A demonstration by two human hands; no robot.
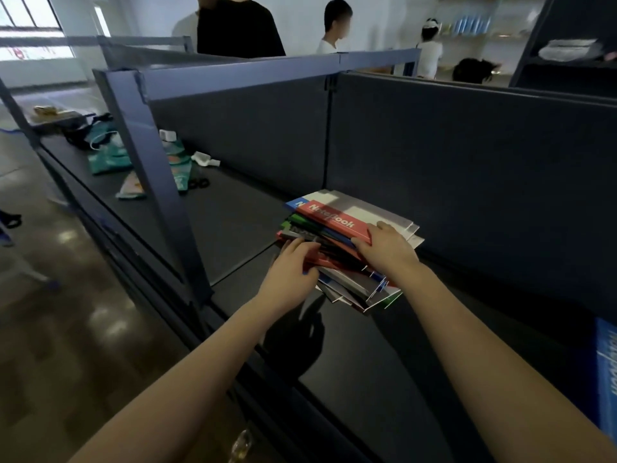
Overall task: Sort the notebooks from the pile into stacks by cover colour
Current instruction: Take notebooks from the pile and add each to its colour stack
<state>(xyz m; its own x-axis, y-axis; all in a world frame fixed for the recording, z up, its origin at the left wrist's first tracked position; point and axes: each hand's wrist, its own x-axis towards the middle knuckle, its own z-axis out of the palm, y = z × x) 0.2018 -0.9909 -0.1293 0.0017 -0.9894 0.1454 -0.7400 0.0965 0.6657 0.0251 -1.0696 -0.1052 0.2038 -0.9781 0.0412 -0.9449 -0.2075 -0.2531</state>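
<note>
A blue notebook [607, 372] is cut off at the right edge.

One pile of notebooks [337, 225] is lying on one desk [233, 212], its books too overlapped to count. Two grips, the left grip [290, 272] and the right grip [387, 248], are holding it. One blue notebook [606, 372] is lying apart, and at least four people [238, 28] are standing behind.

We have a single wide-angle view, worn on the person's head: it looks forward and down at the dark shelf [233, 212], near the notebook pile [337, 225] at mid-frame, with the room behind.
</note>
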